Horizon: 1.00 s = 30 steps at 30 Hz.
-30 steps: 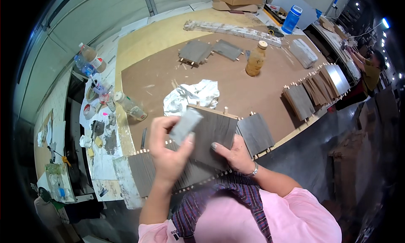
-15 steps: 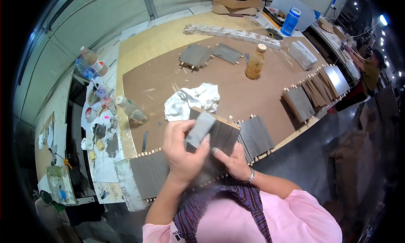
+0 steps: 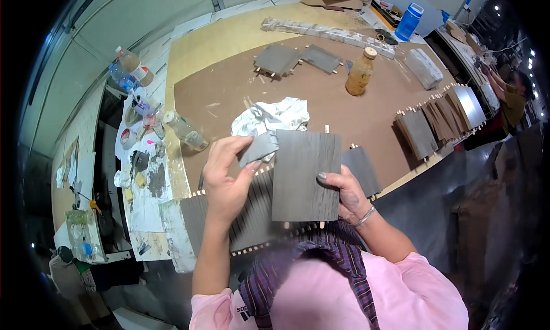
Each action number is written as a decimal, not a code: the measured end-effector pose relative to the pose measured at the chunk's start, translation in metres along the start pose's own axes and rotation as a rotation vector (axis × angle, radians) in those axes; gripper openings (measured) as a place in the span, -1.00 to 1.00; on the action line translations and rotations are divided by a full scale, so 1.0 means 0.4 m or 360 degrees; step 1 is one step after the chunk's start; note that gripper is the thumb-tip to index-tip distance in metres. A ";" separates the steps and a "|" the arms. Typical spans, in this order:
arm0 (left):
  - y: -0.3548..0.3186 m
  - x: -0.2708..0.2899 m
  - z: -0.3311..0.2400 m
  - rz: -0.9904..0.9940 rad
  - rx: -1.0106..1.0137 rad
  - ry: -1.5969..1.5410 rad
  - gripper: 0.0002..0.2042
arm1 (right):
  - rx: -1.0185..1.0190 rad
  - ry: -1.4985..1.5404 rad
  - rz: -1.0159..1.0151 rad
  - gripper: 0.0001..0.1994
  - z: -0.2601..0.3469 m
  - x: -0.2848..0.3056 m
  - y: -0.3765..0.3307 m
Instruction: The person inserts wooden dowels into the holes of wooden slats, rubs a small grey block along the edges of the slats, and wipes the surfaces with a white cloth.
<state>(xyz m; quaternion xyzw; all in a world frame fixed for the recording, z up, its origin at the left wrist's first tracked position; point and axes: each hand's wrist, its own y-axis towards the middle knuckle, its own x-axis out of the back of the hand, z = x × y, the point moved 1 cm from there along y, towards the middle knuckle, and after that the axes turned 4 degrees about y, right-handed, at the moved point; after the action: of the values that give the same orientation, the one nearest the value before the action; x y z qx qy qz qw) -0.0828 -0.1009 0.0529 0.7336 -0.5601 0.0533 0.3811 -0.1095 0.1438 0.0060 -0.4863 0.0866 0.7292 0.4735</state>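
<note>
My right hand point(image 3: 348, 197) grips a grey wood-grain panel point(image 3: 306, 178) by its right edge, thumb on the broad face. Pale dowel pegs stick out of the panel's top and bottom ends. Between the thumb and fingers of my left hand point(image 3: 222, 170) is a folded grey piece of sandpaper point(image 3: 259, 148), close to the panel's upper left edge. Below and behind the panel, a row of similar grey panels point(image 3: 249, 224) with dowels lines the near table edge. A crumpled white cloth point(image 3: 286, 113) lies just beyond my hands.
Two small panel stacks point(image 3: 277, 60) lie toward the back. A bottle of amber liquid point(image 3: 360, 72) stands right of them. More panels point(image 3: 417, 134) are racked along the right edge. At left are a clear bottle point(image 3: 186, 131) and cluttered supplies. A person point(image 3: 513, 98) works at far right.
The panel has turned from a tilted, edge-up pose to show its broad face. My left hand has drawn the sandpaper off the panel toward the left.
</note>
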 end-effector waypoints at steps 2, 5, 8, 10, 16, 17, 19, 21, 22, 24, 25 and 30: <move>0.011 -0.004 -0.012 -0.0003 0.0019 -0.0014 -0.60 | -0.0004 0.0014 0.0021 -0.56 -0.002 0.004 0.006; 0.004 -0.007 -0.013 0.0081 -0.0052 0.0001 -0.59 | 0.0010 0.0053 0.0054 -0.56 0.008 0.015 0.008; -0.046 -0.003 -0.025 0.0384 -0.0131 -0.0005 -0.59 | 0.0150 0.0085 -0.0021 -0.57 0.046 0.036 0.011; -0.083 0.011 -0.042 0.0578 -0.0015 -0.0082 -0.58 | 0.0203 0.0062 -0.0006 -0.60 0.080 0.064 0.003; -0.153 0.045 -0.031 0.0476 0.0337 -0.0139 -0.61 | 0.0412 0.0119 -0.0284 -0.71 0.128 0.162 0.019; -0.166 0.044 -0.024 0.0412 0.0434 -0.0228 -0.61 | 0.0427 0.0007 -0.0205 -0.71 0.150 0.165 0.020; -0.186 0.045 -0.007 0.0371 0.0572 -0.0400 -0.60 | 0.0460 -0.0181 -0.0217 -0.68 0.214 0.169 0.011; -0.197 0.039 0.006 0.0366 0.0611 -0.0455 -0.60 | 0.0593 -0.0430 -0.0249 -0.60 0.317 0.215 0.009; -0.199 0.035 0.010 0.0369 0.0620 -0.0501 -0.60 | 0.0665 -0.0584 -0.0312 -0.56 0.384 0.241 0.003; -0.200 0.023 0.008 0.0367 0.0637 -0.0541 -0.60 | 0.0778 -0.0784 -0.0768 -0.59 0.501 0.272 -0.007; -0.196 0.015 0.004 0.0374 0.0635 -0.0568 -0.60 | 0.0797 -0.0938 -0.0878 -0.58 0.573 0.358 -0.003; -0.188 -0.010 -0.006 0.0413 0.0689 -0.0530 -0.60 | 0.0768 -0.1830 -0.1353 -0.71 0.740 0.600 -0.004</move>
<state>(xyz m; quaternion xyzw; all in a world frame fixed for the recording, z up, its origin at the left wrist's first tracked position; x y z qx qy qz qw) -0.0186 -0.0903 0.0151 0.7188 -0.6795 0.0987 0.1087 -0.3129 0.4637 -0.0319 0.0966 -0.2120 0.5835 0.7780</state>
